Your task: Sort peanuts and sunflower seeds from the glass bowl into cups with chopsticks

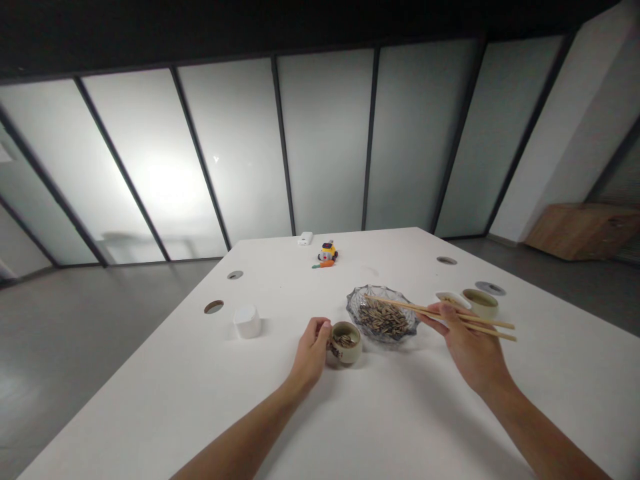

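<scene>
My left hand (313, 350) is closed on the side of a small pale-green teacup (349, 353), which stands upright on the white table. A few sunflower seeds (345, 341) lie inside it. In my right hand (470, 347) is a pair of wooden chopsticks (480, 321), pointing left. Their tips reach over a clear scalloped glass bowl (356, 308) holding a heap of striped sunflower seeds (384, 318). Whether the tips grip a seed is too small to tell.
Behind my right hand stand a second teacup (481, 304) and a small white dish (454, 299). A white box (247, 322) sits at left. Farther back are a yellow toy car (328, 251), a toy carrot (325, 265) and a white device (305, 239). Round holes pierce the table (165, 400).
</scene>
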### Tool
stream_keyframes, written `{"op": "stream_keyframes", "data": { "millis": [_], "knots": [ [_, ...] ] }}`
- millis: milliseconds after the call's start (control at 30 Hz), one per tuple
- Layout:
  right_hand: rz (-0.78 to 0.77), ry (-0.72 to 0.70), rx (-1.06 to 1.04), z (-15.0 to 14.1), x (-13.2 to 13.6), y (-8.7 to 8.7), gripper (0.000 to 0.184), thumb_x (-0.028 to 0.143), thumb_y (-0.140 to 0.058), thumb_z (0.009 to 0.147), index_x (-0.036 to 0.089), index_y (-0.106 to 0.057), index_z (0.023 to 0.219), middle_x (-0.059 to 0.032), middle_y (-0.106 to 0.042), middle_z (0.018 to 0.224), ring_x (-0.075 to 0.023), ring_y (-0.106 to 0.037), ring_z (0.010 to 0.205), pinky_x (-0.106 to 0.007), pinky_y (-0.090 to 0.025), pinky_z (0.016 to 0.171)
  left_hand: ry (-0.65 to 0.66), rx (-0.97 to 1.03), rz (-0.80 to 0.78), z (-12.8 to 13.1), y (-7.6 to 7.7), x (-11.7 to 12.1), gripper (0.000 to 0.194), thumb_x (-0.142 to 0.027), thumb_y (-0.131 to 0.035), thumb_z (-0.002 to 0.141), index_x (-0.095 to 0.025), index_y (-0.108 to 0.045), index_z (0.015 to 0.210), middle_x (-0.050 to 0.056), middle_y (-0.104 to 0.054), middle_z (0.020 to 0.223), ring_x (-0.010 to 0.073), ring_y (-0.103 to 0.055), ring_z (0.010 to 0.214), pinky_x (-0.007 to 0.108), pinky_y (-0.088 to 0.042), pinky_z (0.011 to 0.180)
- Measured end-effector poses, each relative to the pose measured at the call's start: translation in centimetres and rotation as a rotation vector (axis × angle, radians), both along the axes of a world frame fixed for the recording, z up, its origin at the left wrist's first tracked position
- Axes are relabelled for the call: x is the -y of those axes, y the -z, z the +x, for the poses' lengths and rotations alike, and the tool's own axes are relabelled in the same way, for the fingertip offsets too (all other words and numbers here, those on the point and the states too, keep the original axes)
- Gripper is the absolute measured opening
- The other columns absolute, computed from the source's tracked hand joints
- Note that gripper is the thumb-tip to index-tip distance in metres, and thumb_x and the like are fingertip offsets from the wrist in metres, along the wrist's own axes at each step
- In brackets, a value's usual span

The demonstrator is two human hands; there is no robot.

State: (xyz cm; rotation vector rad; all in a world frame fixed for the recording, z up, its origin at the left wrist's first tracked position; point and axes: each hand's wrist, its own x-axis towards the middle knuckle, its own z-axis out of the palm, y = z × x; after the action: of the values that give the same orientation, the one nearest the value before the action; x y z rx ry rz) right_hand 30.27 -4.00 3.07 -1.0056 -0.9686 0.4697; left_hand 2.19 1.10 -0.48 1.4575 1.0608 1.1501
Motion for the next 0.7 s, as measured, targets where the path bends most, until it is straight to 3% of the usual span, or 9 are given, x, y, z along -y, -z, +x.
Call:
{"op": "stream_keyframes", "data": {
  "millis": [133, 300, 367, 433, 567, 700],
  "knots": [
    [-0.014, -0.16, -0.222, -0.8, 0.1, -0.3, 0.035, 0.059, -0.088, 0.075, 0.027, -0.074, 0.074, 0.001, -0.073, 0.082, -0.0208, -0.075, 0.083, -0.049, -0.07, 0.086, 0.01, 0.011, -0.014, 0.0, -0.1, 0.1, 0.043, -0.062, -0.051, 0.096, -0.021, -0.062, 0.101, 0.004, -0.063, 0.095, 0.0202, -0.058, 0.089, 0.03, -0.047, 0.081],
    [-0.111, -0.221, -0.141, -1.4, 0.4, -0.2, 0.042, 0.067, -0.084, 0.076, 0.025, -0.076, 0.075, -0.0046, -0.075, 0.085, -0.0249, -0.075, 0.078, -0.049, -0.07, 0.074, -0.003, -0.016, 0.006, -0.2, -0.4, 0.2, 0.042, -0.06, -0.05, 0.097, -0.021, -0.063, 0.101, 0.004, -0.064, 0.094, 0.0207, -0.059, 0.091, 0.031, -0.047, 0.083],
    [-0.103, -0.146, -0.08, -1.1, 0.5, -0.2, 0.046, 0.071, -0.078, 0.079, 0.026, -0.076, 0.077, -0.0064, -0.076, 0.088, -0.027, -0.076, 0.079, -0.051, -0.07, 0.075, -0.006, -0.021, 0.008, -0.2, -0.5, 0.3, 0.041, -0.06, -0.05, 0.097, -0.021, -0.064, 0.101, 0.004, -0.065, 0.095, 0.021, -0.059, 0.092, 0.031, -0.048, 0.084],
    [-0.1, 0.019, 0.05, -0.3, 0.6, -0.4, 0.047, 0.073, -0.073, 0.083, 0.026, -0.076, 0.082, -0.0072, -0.077, 0.091, -0.0284, -0.077, 0.084, -0.051, -0.068, 0.082, -0.001, -0.017, 0.006, -0.2, -0.5, 0.3, 0.041, -0.059, -0.051, 0.097, -0.021, -0.063, 0.101, 0.005, -0.065, 0.097, 0.0214, -0.06, 0.093, 0.031, -0.048, 0.085],
    [-0.081, 0.323, 0.487, 1.2, 0.7, -0.4, 0.049, 0.072, -0.062, 0.092, 0.026, -0.079, 0.088, -0.0078, -0.079, 0.093, -0.0299, -0.075, 0.094, -0.048, -0.061, 0.091, -0.002, 0.001, -0.01, -0.2, -0.5, 0.3, 0.043, -0.062, -0.053, 0.095, -0.021, -0.064, 0.101, 0.006, -0.066, 0.097, 0.0217, -0.061, 0.093, 0.03, -0.049, 0.082],
    [-0.023, 0.265, 0.673, 1.3, 0.4, 0.4, 0.04, 0.063, -0.061, 0.096, 0.028, -0.077, 0.088, -0.0057, -0.08, 0.094, -0.0278, -0.074, 0.092, -0.044, -0.06, 0.085, -0.002, -0.002, -0.001, -0.2, -0.3, 0.1, 0.044, -0.063, -0.052, 0.095, -0.021, -0.064, 0.099, 0.005, -0.066, 0.096, 0.0211, -0.061, 0.091, 0.03, -0.049, 0.082]
  ]
}}
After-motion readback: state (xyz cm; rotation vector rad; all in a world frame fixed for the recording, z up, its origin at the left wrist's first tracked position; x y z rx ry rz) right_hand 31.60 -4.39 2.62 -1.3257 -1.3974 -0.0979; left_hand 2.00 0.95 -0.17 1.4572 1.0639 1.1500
